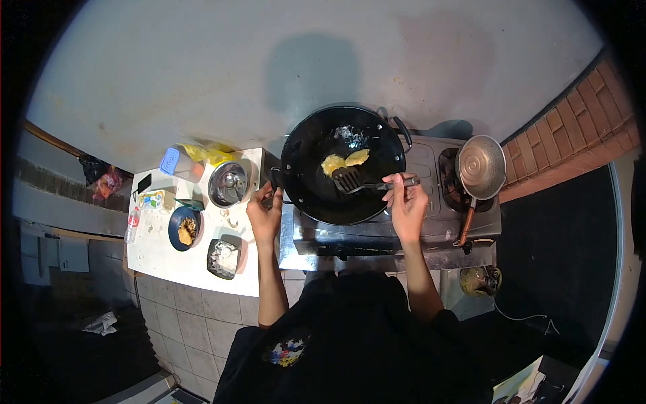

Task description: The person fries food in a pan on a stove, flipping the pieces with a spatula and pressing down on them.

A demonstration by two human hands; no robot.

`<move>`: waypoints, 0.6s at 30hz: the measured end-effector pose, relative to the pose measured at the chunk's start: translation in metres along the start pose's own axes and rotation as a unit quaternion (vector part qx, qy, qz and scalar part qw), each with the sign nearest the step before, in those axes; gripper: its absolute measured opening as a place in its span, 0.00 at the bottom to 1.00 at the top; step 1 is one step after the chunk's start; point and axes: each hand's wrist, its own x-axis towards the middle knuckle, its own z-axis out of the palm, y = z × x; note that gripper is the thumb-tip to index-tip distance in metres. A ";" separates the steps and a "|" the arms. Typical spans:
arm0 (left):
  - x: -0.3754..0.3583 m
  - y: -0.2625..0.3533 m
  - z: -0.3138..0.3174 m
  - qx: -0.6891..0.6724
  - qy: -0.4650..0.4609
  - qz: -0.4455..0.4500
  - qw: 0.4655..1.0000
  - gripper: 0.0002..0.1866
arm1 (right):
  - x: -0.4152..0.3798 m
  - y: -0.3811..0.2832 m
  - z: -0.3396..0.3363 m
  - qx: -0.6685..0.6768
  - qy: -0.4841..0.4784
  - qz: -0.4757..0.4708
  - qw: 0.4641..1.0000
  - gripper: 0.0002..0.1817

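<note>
A black wok (306, 141) sits on the stove, with two yellow fried pieces (345, 161) inside near its middle. My right hand (408, 207) is closed round the handle of a black slotted spatula (348, 180). The spatula's blade is in the wok, against the lower edge of the yellow pieces. At the wok's left side, my left hand (264, 214) has its fingertips on the wok's loop handle, which they partly hide.
A copper-coloured saucepan (481, 168) rests on the right burner of the stove (363, 236). On the white table (155, 259) are a metal bowl (227, 184), a dark plate with fried food (184, 229), a dish of white powder (223, 259) and a blue-lidded container (170, 161).
</note>
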 end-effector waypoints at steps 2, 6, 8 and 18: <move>0.000 0.001 0.000 -0.010 0.001 -0.011 1.000 0.21 | 0.002 0.000 0.003 0.002 0.000 -0.008 1.000 0.08; -0.001 0.001 0.001 -0.017 0.002 -0.023 1.000 0.20 | 0.008 -0.002 0.008 0.005 0.003 -0.002 1.000 0.08; -0.002 0.002 0.001 -0.014 0.003 -0.025 1.000 0.20 | 0.013 0.001 0.012 0.023 0.001 -0.017 1.000 0.08; 0.000 -0.004 0.003 -0.034 0.009 -0.016 0.999 0.19 | 0.031 -0.001 0.017 0.009 0.016 -0.053 0.998 0.09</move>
